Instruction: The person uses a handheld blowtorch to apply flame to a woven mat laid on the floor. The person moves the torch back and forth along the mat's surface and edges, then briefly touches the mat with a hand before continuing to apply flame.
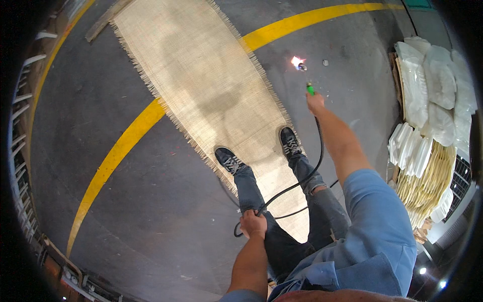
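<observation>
View from above of a person standing on a grey concrete floor. Along the far left edge of the floor runs a rack of pale metal bars. A thick yellow painted line crosses the floor from lower left to upper right, passing under a long woven cane mat with frayed edges that lies from the top edge toward the person. One wooden strip lies just beside the mat's top left corner.

Two dark sneakers stand on the near end of the mat: the left shoe at its left edge, the right shoe at its right edge. The person wears dark jeans and a blue short-sleeved shirt.

The left hand is closed around a black hose in front of the thighs. The hose loops below that hand and curves up across the legs to the right hand, which is stretched out over bare floor to the right of the mat and is closed around a torch with a green handle. Beyond its tip, one small bright flame burns near the floor. A few small pale scraps lie close by.

At the right edge of the floor, well apart from the hands, stands a pile of white plastic-wrapped bundles and, nearer, a fanned stack of pale yellow strips.
</observation>
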A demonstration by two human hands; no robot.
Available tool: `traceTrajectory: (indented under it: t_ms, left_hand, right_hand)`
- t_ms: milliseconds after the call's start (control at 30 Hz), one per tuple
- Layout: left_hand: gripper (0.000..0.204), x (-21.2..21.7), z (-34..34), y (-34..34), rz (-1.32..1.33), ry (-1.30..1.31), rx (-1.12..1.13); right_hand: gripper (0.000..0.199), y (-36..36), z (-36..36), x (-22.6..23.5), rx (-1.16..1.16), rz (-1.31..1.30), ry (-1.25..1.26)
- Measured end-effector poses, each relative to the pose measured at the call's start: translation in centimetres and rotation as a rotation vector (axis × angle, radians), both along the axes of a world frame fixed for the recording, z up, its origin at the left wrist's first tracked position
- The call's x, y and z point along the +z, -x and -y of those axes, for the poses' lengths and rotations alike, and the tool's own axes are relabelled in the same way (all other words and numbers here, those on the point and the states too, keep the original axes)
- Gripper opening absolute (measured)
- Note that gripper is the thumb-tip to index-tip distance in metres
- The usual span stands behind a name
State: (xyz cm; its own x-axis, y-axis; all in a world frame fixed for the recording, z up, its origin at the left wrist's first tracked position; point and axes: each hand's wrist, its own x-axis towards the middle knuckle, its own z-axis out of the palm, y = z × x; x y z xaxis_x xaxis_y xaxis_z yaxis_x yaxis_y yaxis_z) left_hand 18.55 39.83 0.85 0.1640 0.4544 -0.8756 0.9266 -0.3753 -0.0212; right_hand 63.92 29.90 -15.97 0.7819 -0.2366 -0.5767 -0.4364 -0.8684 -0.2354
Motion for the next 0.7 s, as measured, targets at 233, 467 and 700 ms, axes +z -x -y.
traceTrajectory:
  t_ms: [233, 467, 700]
  left_hand:
    - [0.022, -0.4, 0.5, -1.0, 0.036, 0.046, 0.022]
    - [0.021, -0.3, 0.8, -1.8, 0.044, 0.056, 0.027]
    - [0.021, -0.4, 0.6, -0.1, -0.017, 0.044, 0.036]
  right_hand:
    - [0.050, 7.0, -9.9, -2.6, 0.456, -0.159, -0.092]
    - [0.053, 18.8, -19.0, -1.8, 0.761, -0.367, -0.302]
    - [0.045, 26.2, -24.9, 4.3, 0.918, -0.611, -0.602]
